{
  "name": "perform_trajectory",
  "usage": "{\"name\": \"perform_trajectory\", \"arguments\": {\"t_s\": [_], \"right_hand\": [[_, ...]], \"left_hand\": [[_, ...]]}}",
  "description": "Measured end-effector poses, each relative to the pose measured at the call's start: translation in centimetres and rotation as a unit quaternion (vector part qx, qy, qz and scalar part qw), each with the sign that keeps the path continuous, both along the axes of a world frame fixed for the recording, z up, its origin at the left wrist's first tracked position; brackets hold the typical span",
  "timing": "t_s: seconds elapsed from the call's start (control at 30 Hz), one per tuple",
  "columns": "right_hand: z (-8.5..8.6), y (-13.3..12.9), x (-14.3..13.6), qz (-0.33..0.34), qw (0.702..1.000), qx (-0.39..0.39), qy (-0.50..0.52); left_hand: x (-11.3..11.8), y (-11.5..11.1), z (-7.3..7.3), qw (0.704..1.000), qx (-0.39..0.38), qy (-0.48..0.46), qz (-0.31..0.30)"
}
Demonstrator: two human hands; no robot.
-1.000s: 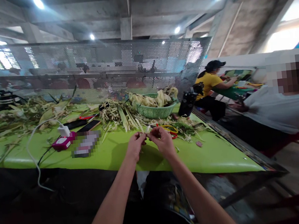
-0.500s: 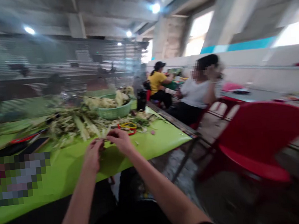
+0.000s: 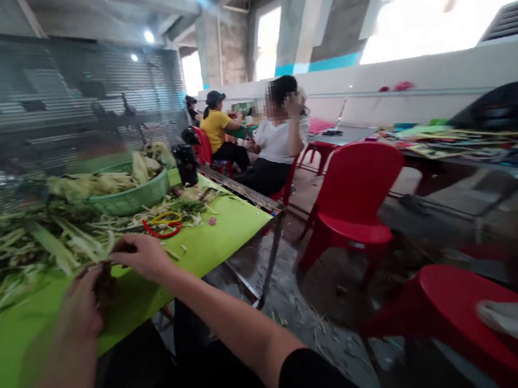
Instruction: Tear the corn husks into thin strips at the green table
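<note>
My left hand (image 3: 85, 299) and my right hand (image 3: 141, 256) meet over the front part of the green-covered table (image 3: 225, 228). Both have curled fingers, the fingertips close together. Something small and dark seems to be between them, but blur and the fingers hide what it is. Just beyond lies a heap of pale green husk-like strips (image 3: 48, 241). Red and yellow looped handles (image 3: 164, 224) rest on the table near my right hand. Behind them is a green plastic basket (image 3: 134, 198) filled with withered, husk-like leaves (image 3: 95, 183).
A dark cup (image 3: 185, 165) stands by the table's far corner. To the right are a red chair (image 3: 360, 183) and a red stool (image 3: 469, 301) with a whitish cloth on it. Seated people (image 3: 276, 143) are further back. Scraps litter the floor (image 3: 319, 329).
The view has swung right, so the table and hands appear further left and the red stool has come into view. My hands stay together at the fingertips.
</note>
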State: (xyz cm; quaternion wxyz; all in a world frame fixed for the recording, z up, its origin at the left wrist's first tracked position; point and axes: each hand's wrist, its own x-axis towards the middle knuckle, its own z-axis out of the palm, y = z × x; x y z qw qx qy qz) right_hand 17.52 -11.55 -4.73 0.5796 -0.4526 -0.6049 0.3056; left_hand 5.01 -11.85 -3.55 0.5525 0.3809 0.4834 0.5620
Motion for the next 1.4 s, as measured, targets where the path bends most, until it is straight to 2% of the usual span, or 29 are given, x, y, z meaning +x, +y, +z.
{"name": "perform_trajectory", "arguments": {"t_s": [0.13,0.23,0.37,0.5,0.73,0.97,1.17,1.3,1.4], "right_hand": [[0.6,-0.8,0.1,-0.013,0.998,0.046,-0.033],[0.9,-0.9,0.2,-0.011,0.996,0.065,-0.057],[1.3,-1.0,0.5,-0.013,0.985,0.127,-0.112],[1.5,-1.0,0.5,-0.026,0.982,0.137,-0.125],[1.2,-0.6,0.8,-0.025,0.989,0.102,-0.105],[0.8,0.0,0.8,0.012,0.999,0.045,0.011],[1.1,-0.2,0.8,0.069,0.990,-0.013,0.124],[1.4,-0.4,1.1,0.078,0.986,-0.064,0.134],[1.4,-0.5,1.2,0.075,0.986,-0.063,0.137]], "left_hand": [[-0.2,0.1,-0.8,0.998,0.014,-0.050,-0.029],[0.0,0.6,-1.2,0.995,0.067,-0.066,-0.045],[0.3,1.0,-1.6,0.992,0.098,-0.039,-0.071],[0.4,0.7,-1.8,0.988,0.124,0.018,-0.089],[0.3,0.4,-1.8,0.981,0.143,0.047,-0.120],[0.2,-0.3,-1.0,0.980,0.134,0.035,-0.143],[0.3,0.1,-1.4,0.975,0.157,0.017,-0.158],[0.3,0.3,-1.6,0.974,0.161,0.018,-0.156],[0.4,0.4,-1.9,0.973,0.151,0.041,-0.169]]}}
